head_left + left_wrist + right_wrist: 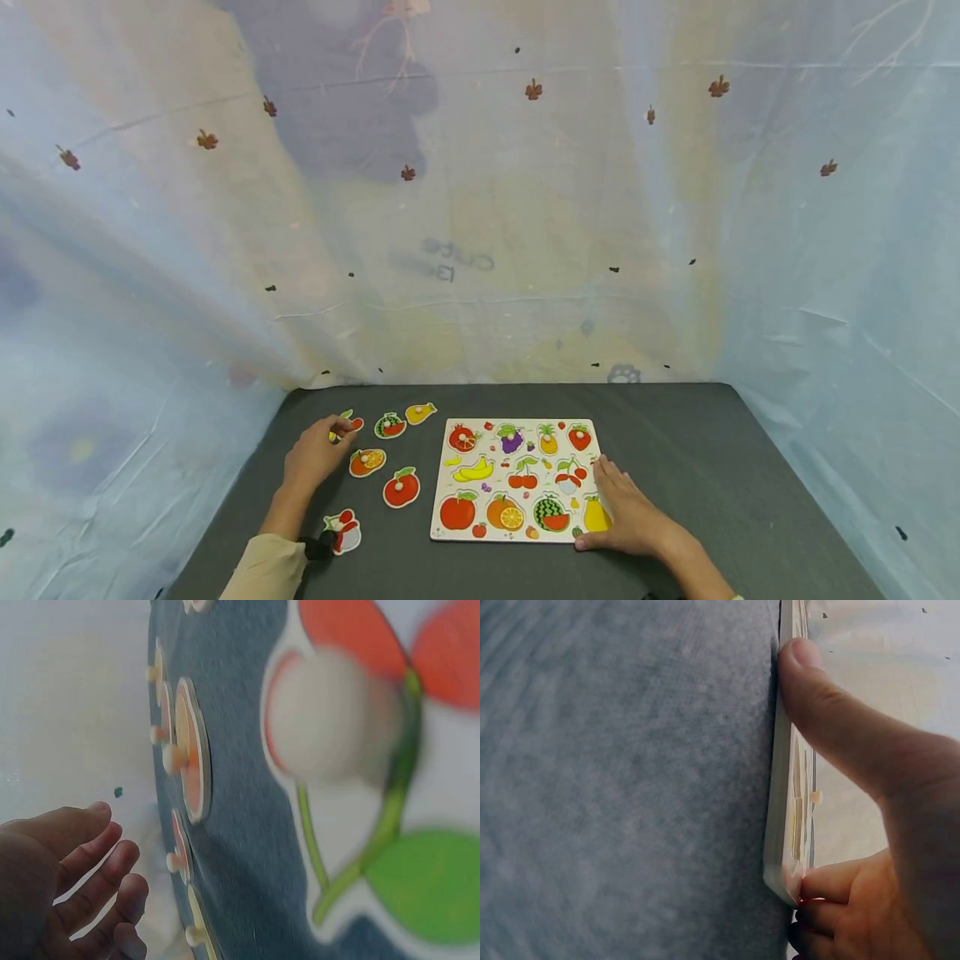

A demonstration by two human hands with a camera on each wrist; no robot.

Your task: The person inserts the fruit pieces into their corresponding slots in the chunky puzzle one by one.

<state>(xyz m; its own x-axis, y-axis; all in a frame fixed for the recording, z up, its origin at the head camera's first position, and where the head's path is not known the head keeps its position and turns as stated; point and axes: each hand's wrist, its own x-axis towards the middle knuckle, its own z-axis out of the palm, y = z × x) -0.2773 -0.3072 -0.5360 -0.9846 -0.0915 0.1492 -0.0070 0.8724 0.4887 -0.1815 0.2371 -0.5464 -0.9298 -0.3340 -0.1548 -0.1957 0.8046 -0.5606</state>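
My left hand (315,454) hovers over the loose fruit puzzle pieces, fingers loosely bent and nothing held in the left wrist view. Just beyond its fingertips a partly covered red piece (357,424) shows. Around it lie an orange piece (367,462), a watermelon piece (390,426), a pear piece (421,413) and a red apple piece (401,487). By the left wrist is a red-berry piece (342,532) with a white knob. My right hand (630,512) rests at the near right corner of the puzzle board (442,467), its thumb against the near edge and fingers along the right side.
A dark grey cloth (525,400) covers the table under everything. Pale patterned sheeting (480,208) hangs behind and at both sides. Printed fruit pictures fill the board, and a small knob (816,797) stands up from it in the right wrist view.
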